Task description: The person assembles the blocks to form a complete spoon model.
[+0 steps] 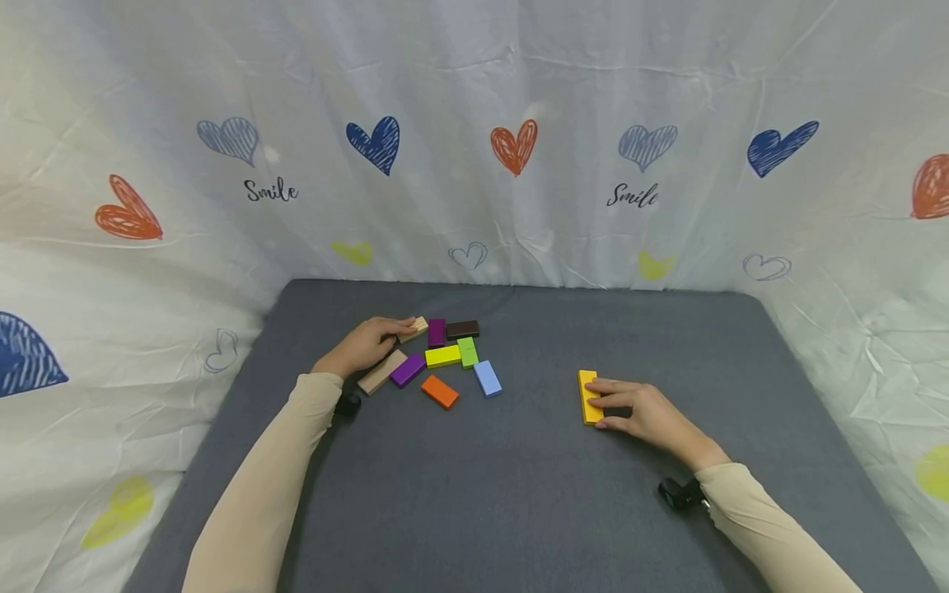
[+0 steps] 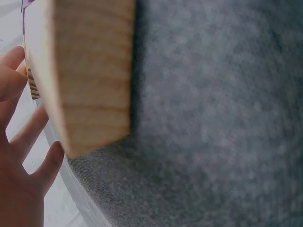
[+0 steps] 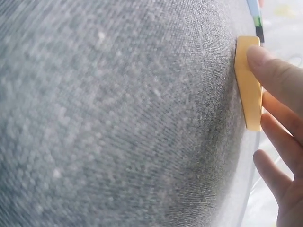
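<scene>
My left hand (image 1: 366, 344) reaches over the left group of blocks, and its thumb and fingertips grip a pale wooden block (image 1: 415, 329) at the back. Part of that block is hidden under the fingers. Under the same hand lies a tan wooden block (image 1: 381, 372), large and near in the left wrist view. On the right, my right hand (image 1: 652, 416) pinches a yellow-orange block (image 1: 587, 397) lying flat on the grey cloth. In the right wrist view the thumb presses one face of this block (image 3: 248, 90), with fingers behind it.
Beside the left hand lie two purple blocks (image 1: 409, 371), a dark brown block (image 1: 463, 329), a yellow block (image 1: 443, 357), a green block (image 1: 468, 352), a light blue block (image 1: 488, 379) and an orange block (image 1: 440, 392). A white curtain (image 1: 563, 222) with printed hearts hangs behind the table.
</scene>
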Tool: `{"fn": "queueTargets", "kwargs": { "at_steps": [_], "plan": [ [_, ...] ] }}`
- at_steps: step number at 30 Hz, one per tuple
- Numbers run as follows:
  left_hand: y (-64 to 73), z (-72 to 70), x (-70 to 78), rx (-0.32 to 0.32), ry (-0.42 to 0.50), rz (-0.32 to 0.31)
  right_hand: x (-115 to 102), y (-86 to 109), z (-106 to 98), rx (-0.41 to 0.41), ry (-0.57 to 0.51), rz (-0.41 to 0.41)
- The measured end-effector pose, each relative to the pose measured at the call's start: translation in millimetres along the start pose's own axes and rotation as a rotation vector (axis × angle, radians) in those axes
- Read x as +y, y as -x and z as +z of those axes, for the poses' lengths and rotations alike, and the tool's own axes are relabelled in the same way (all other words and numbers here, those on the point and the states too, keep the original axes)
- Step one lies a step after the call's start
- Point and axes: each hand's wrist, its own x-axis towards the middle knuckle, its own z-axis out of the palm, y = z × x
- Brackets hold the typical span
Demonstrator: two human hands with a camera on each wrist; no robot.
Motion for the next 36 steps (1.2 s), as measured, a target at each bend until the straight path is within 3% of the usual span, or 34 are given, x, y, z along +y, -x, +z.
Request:
{"fn": "queueTargets", "kwargs": {
  "at_steps": [12,17,23,27,36],
  "plan": [
    [-3.2,0.6,-2.5,0.001,0.052,-0.018,0.7,-1.0,0.5,-0.009,-0.029,0.056],
    [-3.1,0.0,-2.4,0.037,0.017,0.000,1.0,-0.7,2.9,-0.008,-0.028,0.061],
    [-5.1,1.9,-4.9,0.099,0.051,-0.096,1.0,-0.6,3.1,-0.004,-0.028,0.070],
    [-10.7,1.5,-5.7,0.104,0.068,-0.149,1.2,-0.3,2.8,-0.006,-0.033,0.079],
    [-19.6,1.9,-3.5,0.063,-0.052,-0.188,1.9,-0.9,3.6,-0.006,-0.027,0.066]
  ]
}}
